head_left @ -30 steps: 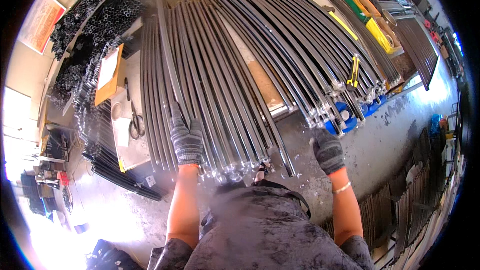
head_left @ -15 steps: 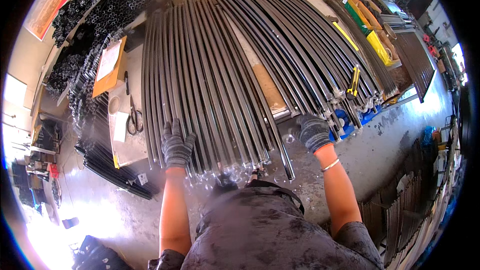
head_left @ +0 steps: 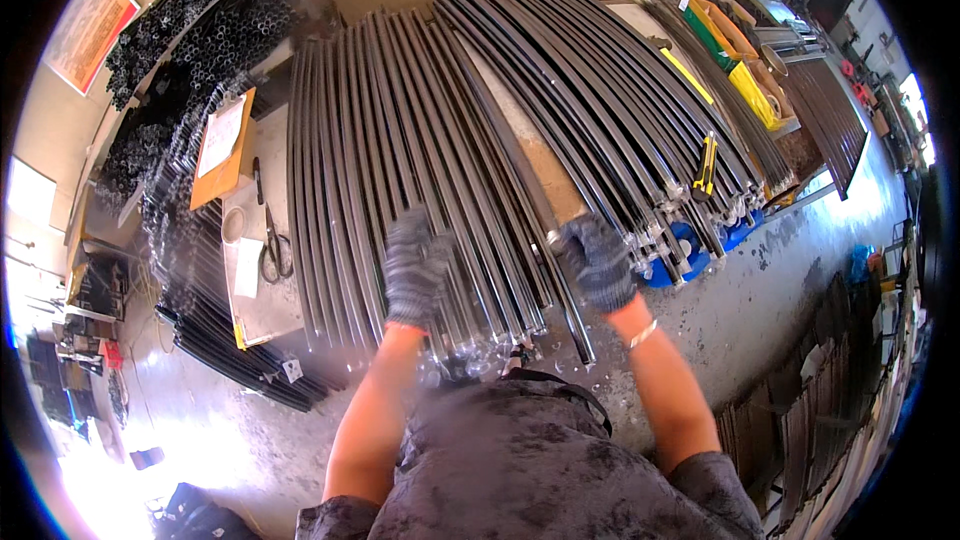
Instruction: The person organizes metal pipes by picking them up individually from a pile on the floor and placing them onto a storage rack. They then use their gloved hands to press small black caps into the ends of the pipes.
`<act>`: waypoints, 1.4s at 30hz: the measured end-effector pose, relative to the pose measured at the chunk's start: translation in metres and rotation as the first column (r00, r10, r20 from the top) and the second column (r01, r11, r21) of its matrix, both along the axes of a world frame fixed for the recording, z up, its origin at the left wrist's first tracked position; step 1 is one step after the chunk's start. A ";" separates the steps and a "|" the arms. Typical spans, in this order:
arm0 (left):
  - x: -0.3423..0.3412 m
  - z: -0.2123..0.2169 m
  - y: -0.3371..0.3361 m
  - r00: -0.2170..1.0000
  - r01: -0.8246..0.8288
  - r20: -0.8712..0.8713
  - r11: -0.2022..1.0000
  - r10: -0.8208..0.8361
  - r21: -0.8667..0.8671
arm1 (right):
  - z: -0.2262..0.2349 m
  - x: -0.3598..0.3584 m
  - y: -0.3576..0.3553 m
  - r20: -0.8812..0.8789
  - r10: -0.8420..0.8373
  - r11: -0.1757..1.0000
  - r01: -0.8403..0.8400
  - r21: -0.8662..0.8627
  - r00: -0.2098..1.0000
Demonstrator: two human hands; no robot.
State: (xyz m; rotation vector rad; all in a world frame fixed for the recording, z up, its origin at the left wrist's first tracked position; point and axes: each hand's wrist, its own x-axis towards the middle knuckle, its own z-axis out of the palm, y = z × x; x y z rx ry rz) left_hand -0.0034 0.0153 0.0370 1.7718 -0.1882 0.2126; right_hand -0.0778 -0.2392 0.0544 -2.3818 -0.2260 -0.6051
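Long dark metal tubes (head_left: pixel 400 140), many with clear plastic wrap at their near ends, lie side by side in a wide row in front of me. My left hand (head_left: pixel 413 270), in a grey knit glove, is over the near part of this row, fingers reaching forward and somewhat blurred, and looks open. At the row's right edge is my right hand (head_left: pixel 600 262), gloved alike, beside a tube (head_left: pixel 573 318) that sticks out nearer to me than the others. Its fingers bend downward, and their tips are partly hidden. A second row of dark tubes (head_left: pixel 600 100) lies farther right.
A yellow utility knife (head_left: pixel 706 168) lies on the right row. On the left are a clipboard (head_left: pixel 222 145), scissors (head_left: pixel 275 248) and a tape roll (head_left: pixel 232 226). Stacked tubes (head_left: pixel 215 40) fill a rack at far left. Yellow and green bins (head_left: pixel 755 95) stand at right.
My left hand has moved right across the tubes, from the row's left part toward its middle. My right hand has shifted left, to the row's right edge.
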 end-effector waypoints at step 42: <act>-0.030 -0.001 -0.021 0.980 -0.156 -0.057 0.912 0.191 0.380 | -0.095 -0.073 -0.030 -0.476 0.281 -0.214 0.537 0.816 0.834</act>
